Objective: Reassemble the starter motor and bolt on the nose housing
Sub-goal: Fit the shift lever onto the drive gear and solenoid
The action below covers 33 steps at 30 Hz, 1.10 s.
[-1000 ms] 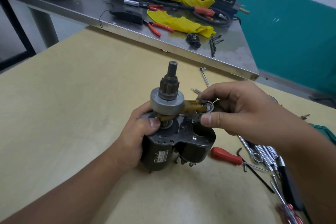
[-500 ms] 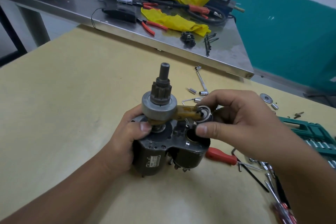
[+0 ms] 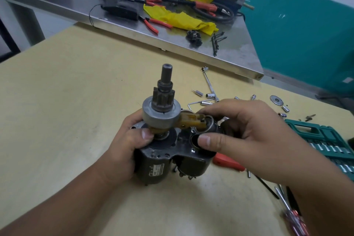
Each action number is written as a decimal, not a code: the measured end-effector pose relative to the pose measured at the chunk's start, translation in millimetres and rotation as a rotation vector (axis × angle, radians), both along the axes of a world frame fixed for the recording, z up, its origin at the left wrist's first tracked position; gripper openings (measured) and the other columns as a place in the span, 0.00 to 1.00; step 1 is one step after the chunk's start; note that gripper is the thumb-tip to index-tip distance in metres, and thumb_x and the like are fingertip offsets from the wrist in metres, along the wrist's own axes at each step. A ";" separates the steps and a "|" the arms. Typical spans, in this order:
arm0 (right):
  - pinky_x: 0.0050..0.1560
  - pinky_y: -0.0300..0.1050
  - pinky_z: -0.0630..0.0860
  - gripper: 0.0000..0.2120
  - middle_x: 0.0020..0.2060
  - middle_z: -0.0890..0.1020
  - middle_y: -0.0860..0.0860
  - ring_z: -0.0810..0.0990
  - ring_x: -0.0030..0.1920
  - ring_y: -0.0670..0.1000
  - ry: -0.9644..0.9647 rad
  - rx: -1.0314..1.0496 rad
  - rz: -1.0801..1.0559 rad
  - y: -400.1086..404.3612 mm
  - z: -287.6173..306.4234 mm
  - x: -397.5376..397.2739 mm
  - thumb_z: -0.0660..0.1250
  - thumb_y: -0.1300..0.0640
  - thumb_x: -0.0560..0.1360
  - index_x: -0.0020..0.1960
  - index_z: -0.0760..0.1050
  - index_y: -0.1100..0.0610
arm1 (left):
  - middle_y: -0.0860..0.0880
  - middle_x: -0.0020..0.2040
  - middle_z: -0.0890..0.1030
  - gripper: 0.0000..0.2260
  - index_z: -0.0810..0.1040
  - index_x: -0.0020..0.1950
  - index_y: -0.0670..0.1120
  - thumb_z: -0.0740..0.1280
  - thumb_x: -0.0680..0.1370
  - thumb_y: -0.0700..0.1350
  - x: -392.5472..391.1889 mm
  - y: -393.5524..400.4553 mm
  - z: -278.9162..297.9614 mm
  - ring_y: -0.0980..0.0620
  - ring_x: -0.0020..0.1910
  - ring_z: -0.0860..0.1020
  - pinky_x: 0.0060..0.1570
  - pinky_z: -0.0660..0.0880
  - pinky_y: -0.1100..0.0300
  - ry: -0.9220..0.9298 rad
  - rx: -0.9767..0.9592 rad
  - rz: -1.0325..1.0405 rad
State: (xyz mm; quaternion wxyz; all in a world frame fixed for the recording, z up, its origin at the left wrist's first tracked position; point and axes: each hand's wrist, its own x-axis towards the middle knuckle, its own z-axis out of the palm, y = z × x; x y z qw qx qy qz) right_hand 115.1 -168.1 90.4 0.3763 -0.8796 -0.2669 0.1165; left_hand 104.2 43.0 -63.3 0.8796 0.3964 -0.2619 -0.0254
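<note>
On the near middle of the yellow worktop (image 3: 67, 111) stands the dark starter motor body (image 3: 159, 166), upright, with its pinion shaft (image 3: 164, 90) rising from the grey clutch drum (image 3: 160, 115). The left hand (image 3: 122, 151) grips the body from the left, fingers wrapped round it and the thumb pressed just under the drum. The right hand (image 3: 247, 140) reaches in from the right, thumb and fingers pinched on the round plunger (image 3: 209, 124) at the end of the amber shift fork (image 3: 189, 121), just above the open solenoid bore (image 3: 195, 140). Right of the motor lie a red-handled screwdriver (image 3: 228, 164), loose sockets (image 3: 207, 99) and a green socket case (image 3: 325, 140). A steel bench (image 3: 239, 48) stands beyond.
</note>
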 end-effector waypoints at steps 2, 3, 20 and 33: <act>0.33 0.34 0.70 0.11 0.41 0.82 0.41 0.78 0.33 0.44 -0.083 -0.112 -0.005 0.7 2.7 1.1 0.79 0.47 0.70 0.49 0.83 0.46 | 0.50 0.63 0.84 0.30 0.79 0.69 0.47 0.47 0.75 0.33 -0.2 -1.2 0.4 0.52 0.62 0.82 0.60 0.79 0.57 -0.026 0.006 -0.014; 0.32 0.32 0.68 0.11 0.38 0.81 0.39 0.77 0.32 0.43 -0.126 -0.150 -0.022 1.5 4.0 0.8 0.80 0.46 0.68 0.48 0.82 0.45 | 0.50 0.63 0.84 0.31 0.79 0.70 0.46 0.47 0.75 0.32 0.0 -1.7 -0.3 0.52 0.62 0.82 0.61 0.78 0.57 -0.032 0.005 -0.024; 0.31 0.32 0.70 0.10 0.40 0.81 0.40 0.78 0.31 0.43 -0.017 -0.194 0.097 -5.2 15.9 2.0 0.74 0.47 0.74 0.55 0.83 0.45 | 0.57 0.57 0.86 0.27 0.84 0.63 0.55 0.54 0.74 0.38 -4.9 -2.0 4.9 0.57 0.56 0.84 0.54 0.81 0.61 0.047 0.060 0.122; 0.40 0.29 0.67 0.14 0.43 0.78 0.39 0.77 0.44 0.41 -0.252 -0.227 0.087 2.0 8.1 7.3 0.69 0.42 0.69 0.53 0.81 0.43 | 0.53 0.50 0.87 0.20 0.87 0.56 0.52 0.61 0.70 0.43 -3.4 -4.3 5.5 0.53 0.49 0.86 0.50 0.82 0.58 0.129 0.025 0.197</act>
